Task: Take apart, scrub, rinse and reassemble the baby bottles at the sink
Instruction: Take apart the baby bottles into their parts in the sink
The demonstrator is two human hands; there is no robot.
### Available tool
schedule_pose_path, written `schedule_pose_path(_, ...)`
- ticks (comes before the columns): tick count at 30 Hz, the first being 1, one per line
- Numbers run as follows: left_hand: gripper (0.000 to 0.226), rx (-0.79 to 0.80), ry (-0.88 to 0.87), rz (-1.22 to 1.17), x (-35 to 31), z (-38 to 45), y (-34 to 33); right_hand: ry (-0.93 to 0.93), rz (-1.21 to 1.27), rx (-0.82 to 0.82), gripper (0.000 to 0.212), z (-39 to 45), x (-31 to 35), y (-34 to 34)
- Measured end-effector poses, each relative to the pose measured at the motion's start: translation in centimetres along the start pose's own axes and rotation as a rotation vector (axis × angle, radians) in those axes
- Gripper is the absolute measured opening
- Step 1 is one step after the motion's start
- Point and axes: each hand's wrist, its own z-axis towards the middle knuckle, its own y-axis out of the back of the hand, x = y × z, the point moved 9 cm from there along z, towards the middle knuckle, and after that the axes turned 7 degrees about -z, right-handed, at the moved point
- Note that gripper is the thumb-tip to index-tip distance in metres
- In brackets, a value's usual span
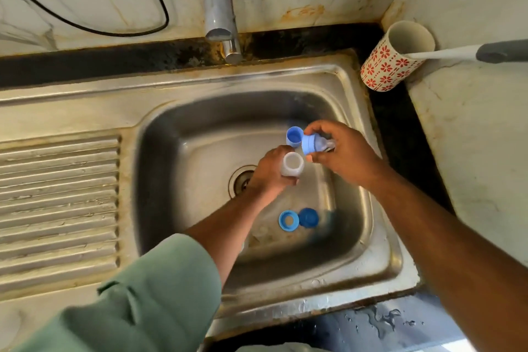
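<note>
Over the sink [200, 80] basin my left hand [268, 173] has its fingers wrapped round the open clear bottle [292, 167], mouth up, above the drain [241, 180]. Just right of it my right hand [343, 151] pinches a blue collar with its teat [314, 144], beside a light blue cap [294, 136]. Below on the basin floor lie a blue ring [288, 220] and a darker blue cap [308, 217], touching; a flowered cup [391, 66] stands on the bench at far right.

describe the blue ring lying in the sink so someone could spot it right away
Look in the steel sink basin, on the floor nearest the person, below both hands. The light blue collar ring lies flat there, touching a darker blue cap; only the ring has an open centre hole.
</note>
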Motion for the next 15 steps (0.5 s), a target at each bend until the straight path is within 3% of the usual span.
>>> schedule_pose_path(5, 0.057, 0.002, 0.042, 0.061, 2.2, 2.6, -3.1, -0.052, -0.024, -0.156, 0.046, -1.3, -2.0, 1.5)
schedule_pose_path(10, 0.065, -0.084, 0.125, -0.108, 3.8, 2.2, -2.9, -0.060, -0.068, -0.185, 0.046, -1.5, -2.6, 1.6)
schedule_pose_path(12, 0.077, -0.084, 0.181, -0.153, 4.6, 2.2, -3.1, -0.064, -0.079, -0.174, 0.047, -1.4, -2.7, 1.2)
schedule_pose_path(15, 0.114, -0.053, 0.271, -0.146, 5.5, 1.8, -2.9, -0.080, -0.065, -0.169, 0.048, -1.4, -2.7, 0.8)
